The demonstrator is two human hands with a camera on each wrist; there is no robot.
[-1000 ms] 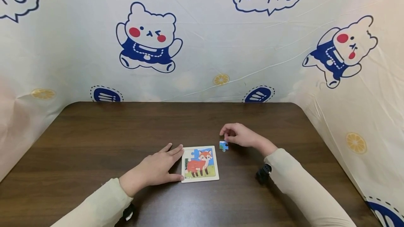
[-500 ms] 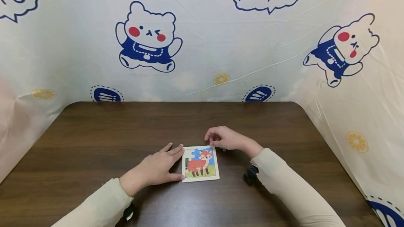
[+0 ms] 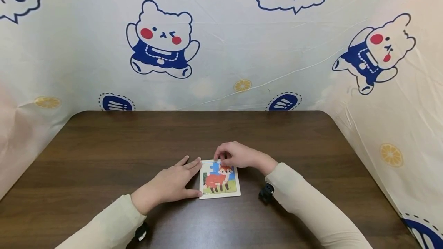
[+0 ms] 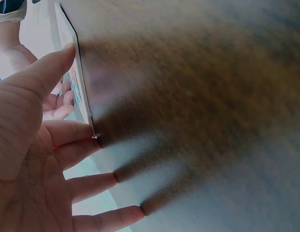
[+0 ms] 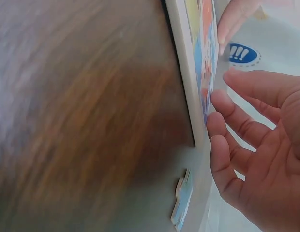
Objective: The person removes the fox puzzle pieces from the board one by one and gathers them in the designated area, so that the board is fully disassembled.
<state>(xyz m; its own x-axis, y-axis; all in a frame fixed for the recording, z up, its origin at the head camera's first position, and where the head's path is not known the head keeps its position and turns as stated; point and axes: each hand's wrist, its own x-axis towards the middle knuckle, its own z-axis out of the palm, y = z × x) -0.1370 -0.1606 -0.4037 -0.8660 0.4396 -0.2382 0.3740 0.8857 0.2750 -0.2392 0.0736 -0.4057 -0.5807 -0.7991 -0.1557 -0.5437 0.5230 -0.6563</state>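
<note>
In the head view, a fox jigsaw puzzle (image 3: 218,183) lies flat in its pale square tray (image 3: 221,196), with a bare pale spot in its upper left corner. My left hand (image 3: 169,183) is spread on the table, thumb and index finger touching the tray's left edge. Over the puzzle's top edge, my right hand (image 3: 240,155) has its fingers bent down at the blue part. The right wrist view shows those fingers loosely bent, thumb apart from them, with no piece visible between them. A loose puzzle piece (image 5: 183,200) lies on the table beyond the tray's corner; in the head view the right hand hides it.
The brown wooden table (image 3: 155,133) runs back to a cloth backdrop (image 3: 221,41) printed with bears, which also rises along both sides. A small black device (image 3: 266,193) sits at the right wrist, and another (image 3: 140,231) at the left.
My right hand has moved left from beside the loose piece to over the puzzle's top edge, leaving that piece on the table. The left hand has stayed in place.
</note>
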